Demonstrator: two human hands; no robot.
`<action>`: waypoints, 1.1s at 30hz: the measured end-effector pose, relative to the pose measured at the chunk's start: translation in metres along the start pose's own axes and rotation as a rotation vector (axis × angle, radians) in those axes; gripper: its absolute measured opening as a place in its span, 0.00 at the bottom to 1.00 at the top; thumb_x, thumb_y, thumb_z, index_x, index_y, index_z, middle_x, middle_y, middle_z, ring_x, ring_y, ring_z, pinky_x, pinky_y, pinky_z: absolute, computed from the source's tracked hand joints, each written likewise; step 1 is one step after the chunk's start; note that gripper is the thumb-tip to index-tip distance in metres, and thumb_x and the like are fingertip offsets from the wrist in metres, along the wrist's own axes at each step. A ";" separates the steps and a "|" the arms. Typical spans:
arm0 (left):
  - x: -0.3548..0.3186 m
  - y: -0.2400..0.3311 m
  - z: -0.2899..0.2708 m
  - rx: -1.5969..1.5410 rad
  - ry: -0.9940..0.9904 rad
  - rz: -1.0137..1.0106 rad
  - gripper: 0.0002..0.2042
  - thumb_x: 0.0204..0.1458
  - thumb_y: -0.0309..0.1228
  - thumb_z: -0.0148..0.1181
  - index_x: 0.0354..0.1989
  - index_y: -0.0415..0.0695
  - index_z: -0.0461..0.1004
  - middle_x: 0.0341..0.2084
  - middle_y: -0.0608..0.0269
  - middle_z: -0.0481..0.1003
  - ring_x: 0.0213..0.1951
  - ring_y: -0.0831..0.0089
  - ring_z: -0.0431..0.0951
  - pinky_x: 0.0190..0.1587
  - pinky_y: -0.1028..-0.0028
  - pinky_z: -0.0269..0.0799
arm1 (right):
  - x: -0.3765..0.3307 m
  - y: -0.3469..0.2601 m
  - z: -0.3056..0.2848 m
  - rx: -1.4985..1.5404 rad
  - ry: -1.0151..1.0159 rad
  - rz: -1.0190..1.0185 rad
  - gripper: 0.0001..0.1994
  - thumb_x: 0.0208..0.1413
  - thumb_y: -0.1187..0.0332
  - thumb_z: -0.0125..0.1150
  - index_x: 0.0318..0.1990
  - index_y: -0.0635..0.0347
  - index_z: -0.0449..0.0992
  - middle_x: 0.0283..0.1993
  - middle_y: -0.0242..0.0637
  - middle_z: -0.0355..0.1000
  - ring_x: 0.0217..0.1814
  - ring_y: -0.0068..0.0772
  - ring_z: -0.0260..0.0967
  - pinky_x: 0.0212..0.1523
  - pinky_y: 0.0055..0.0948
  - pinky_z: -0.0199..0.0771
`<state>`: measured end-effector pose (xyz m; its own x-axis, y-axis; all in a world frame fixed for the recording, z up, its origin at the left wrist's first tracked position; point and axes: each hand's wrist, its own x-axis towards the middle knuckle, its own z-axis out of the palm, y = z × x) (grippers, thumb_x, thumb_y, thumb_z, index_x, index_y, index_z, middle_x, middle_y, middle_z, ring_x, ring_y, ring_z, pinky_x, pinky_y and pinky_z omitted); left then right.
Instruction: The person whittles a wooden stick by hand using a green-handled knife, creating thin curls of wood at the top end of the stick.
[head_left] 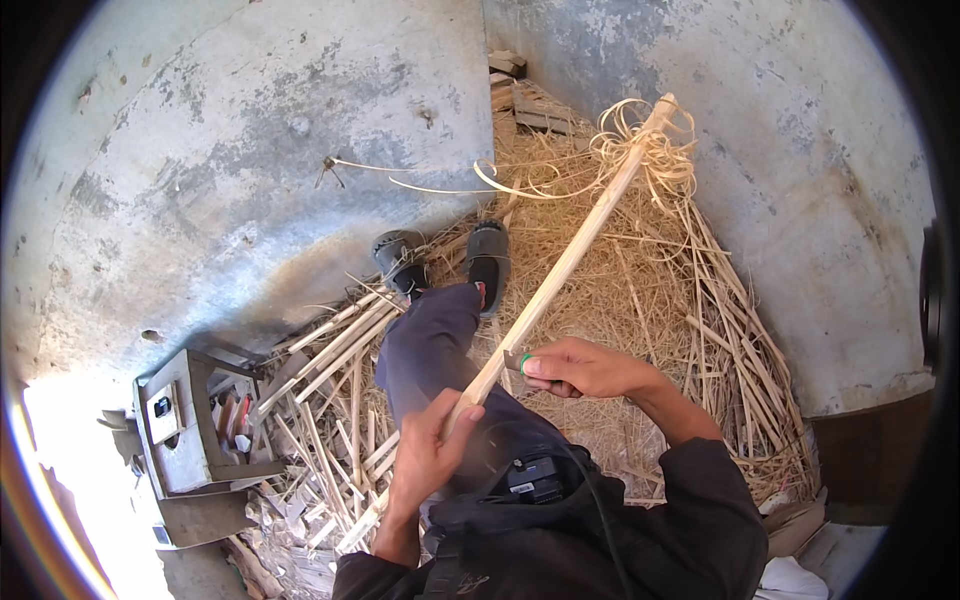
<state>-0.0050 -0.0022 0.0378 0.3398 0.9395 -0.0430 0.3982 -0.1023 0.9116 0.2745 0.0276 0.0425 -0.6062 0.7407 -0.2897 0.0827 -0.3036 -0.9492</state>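
Observation:
A long pale stick (565, 265), seemingly bamboo or wood, slants from low by my body up toward the far right. Thin curled shavings (668, 172) cluster around its far end. My left hand (428, 445) is wrapped round the stick's near part, above my thigh. In my right hand (592, 368), closed in a pinch, is a small knife (514, 361) with something green by the thumb. Its short blade lies against the stick's right side, a little beyond my left hand. The rest of the knife is hidden in my fingers.
Loose shavings (570, 215) cover the floor, and several split strips (735, 330) are piled along the right wall. More strips (335, 335) lie left of my legs, near a small wooden stand (190, 455). Weathered walls (300, 120) rise ahead and at right.

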 end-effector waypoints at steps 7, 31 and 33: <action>-0.003 0.001 -0.002 0.004 0.005 0.004 0.12 0.68 0.33 0.66 0.36 0.37 0.75 0.16 0.53 0.66 0.20 0.72 0.58 0.23 0.65 0.59 | -0.001 0.003 -0.005 -0.063 0.003 0.007 0.23 0.80 0.49 0.51 0.37 0.58 0.75 0.26 0.21 0.60 0.27 0.16 0.55 0.29 0.24 0.56; -0.010 0.000 0.001 0.034 0.016 -0.019 0.11 0.69 0.34 0.65 0.39 0.38 0.76 0.17 0.47 0.70 0.17 0.55 0.64 0.24 0.62 0.62 | -0.010 -0.007 -0.011 -0.188 0.062 -0.037 0.23 0.80 0.50 0.50 0.37 0.60 0.76 0.26 0.21 0.60 0.28 0.17 0.57 0.30 0.27 0.59; -0.011 -0.001 0.001 0.015 0.008 -0.021 0.11 0.69 0.34 0.65 0.38 0.38 0.76 0.17 0.48 0.70 0.17 0.55 0.64 0.24 0.62 0.62 | -0.012 -0.009 -0.008 -0.176 0.128 -0.030 0.23 0.80 0.50 0.51 0.39 0.61 0.78 0.25 0.21 0.61 0.28 0.17 0.58 0.30 0.27 0.60</action>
<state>-0.0083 -0.0123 0.0370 0.3242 0.9442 -0.0584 0.4180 -0.0876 0.9042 0.2875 0.0261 0.0537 -0.5058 0.8215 -0.2633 0.2098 -0.1789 -0.9612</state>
